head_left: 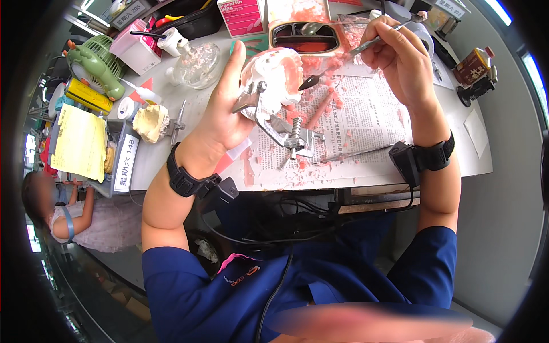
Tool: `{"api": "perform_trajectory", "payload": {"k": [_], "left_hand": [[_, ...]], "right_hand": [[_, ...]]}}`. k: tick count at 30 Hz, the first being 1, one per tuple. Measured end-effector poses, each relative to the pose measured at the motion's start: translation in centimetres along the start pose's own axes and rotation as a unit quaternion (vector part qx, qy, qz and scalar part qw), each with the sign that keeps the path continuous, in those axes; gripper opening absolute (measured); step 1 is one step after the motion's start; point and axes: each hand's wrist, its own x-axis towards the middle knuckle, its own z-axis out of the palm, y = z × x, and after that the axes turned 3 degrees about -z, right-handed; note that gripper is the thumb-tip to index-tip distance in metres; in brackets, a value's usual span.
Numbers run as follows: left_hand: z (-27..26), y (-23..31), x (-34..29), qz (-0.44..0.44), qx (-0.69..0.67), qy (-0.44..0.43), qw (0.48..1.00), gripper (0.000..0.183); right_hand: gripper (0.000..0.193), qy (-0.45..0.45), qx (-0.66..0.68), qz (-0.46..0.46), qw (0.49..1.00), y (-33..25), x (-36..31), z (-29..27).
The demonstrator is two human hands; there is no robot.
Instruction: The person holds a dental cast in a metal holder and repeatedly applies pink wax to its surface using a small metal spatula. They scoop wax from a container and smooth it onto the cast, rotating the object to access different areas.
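Note:
My left hand point(220, 117) is wrapped round a metal dental articulator point(279, 132), holding it up over the table. White plaster casts point(258, 77) are mounted in it, and a curved pink wax rim point(294, 71) shows along the cast. Raised at the right, my right hand point(400, 60) grips a wax spatula point(355, 52) between thumb and fingers. The spatula's dark leaf-shaped tip points left, close beside the wax rim; whether it touches I cannot tell. Beneath lie a pink wax stick point(322, 108) and many wax crumbs on newspaper point(366, 114).
A two-compartment dark tray point(305, 38) stands at the back, next to a pink box point(241, 17). A glass lamp point(197, 67), a yellowish cast point(151, 123) and a green fan point(94, 63) are on the left. A thin metal tool point(366, 151) lies near the front edge. Another person point(86, 220) sits far left.

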Motion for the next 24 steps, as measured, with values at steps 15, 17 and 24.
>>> {"api": "perform_trajectory", "payload": {"k": [15, 17, 24], "left_hand": [[0.8, -0.2, 0.0, -0.002, 0.012, 0.039, 0.999, 0.071], [0.5, 0.0, 0.0, -0.006, 0.029, 0.006, 1.000, 0.070], [0.5, 0.1, 0.0, -0.022, 0.033, -0.022, 0.999, 0.066]], "right_hand": [[0.026, 0.114, -0.322, -0.087, 0.936, 1.2, 0.4, -1.3], [0.027, 0.115, -0.317, -0.082, 0.938, 1.2, 0.5, -1.4], [0.027, 0.111, -0.316, -0.091, 0.938, 1.5, 0.6, -1.7]]}}
